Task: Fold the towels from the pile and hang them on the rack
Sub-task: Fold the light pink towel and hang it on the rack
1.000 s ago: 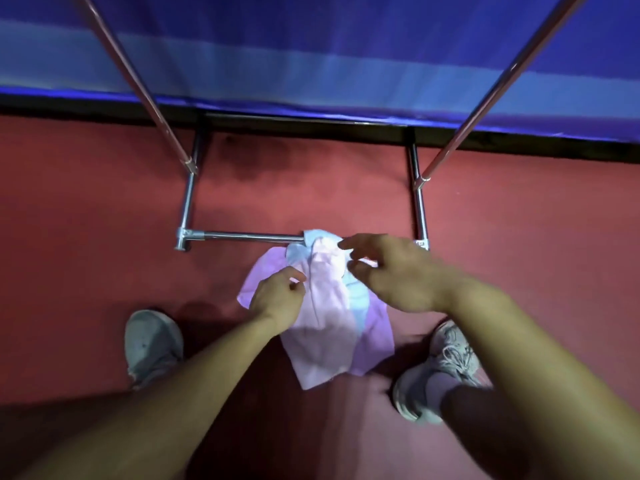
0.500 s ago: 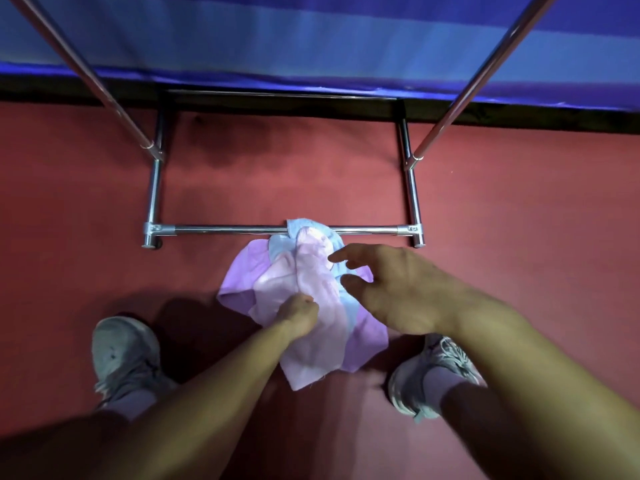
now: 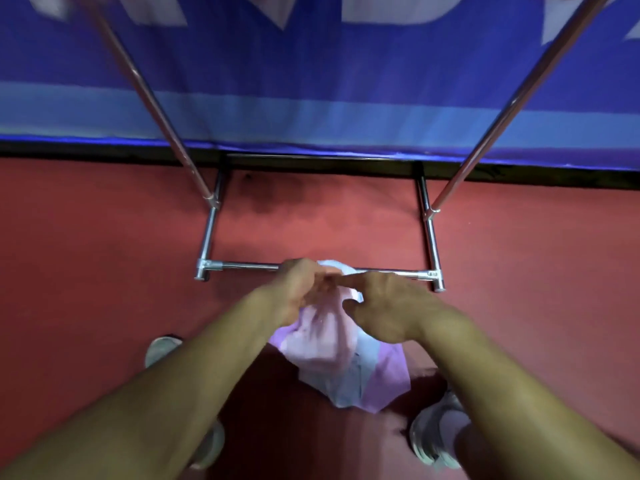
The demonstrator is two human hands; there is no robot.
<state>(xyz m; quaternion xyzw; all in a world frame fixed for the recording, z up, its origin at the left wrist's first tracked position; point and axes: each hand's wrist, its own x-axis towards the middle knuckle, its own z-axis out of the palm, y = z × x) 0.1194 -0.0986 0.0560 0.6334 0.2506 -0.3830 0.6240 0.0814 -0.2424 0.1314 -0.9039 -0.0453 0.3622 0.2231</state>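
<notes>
A pile of towels (image 3: 386, 379) in purple, light blue and pink lies on the red floor between my feet. My left hand (image 3: 298, 289) grips the bunched top of the pink towel (image 3: 322, 337) and holds it up over the pile. Close to its right, my right hand (image 3: 388, 306) has its forefinger stretched towards the left hand, with the thumb below it and pale cloth between them. The metal rack's base bar (image 3: 242, 266) runs just beyond my hands. Its two slanted uprights (image 3: 156, 105) rise out of the top of the view.
A blue banner (image 3: 329, 81) hangs behind the rack, down to a dark strip at the floor. My left shoe (image 3: 159, 351) and right shoe (image 3: 433, 434) stand on either side of the pile. Red floor (image 3: 86, 254) spreads left and right of the rack.
My left hand has risen with the pink towel's top towards the base bar. My right hand has closed in beside it onto the cloth. The view has tilted upward.
</notes>
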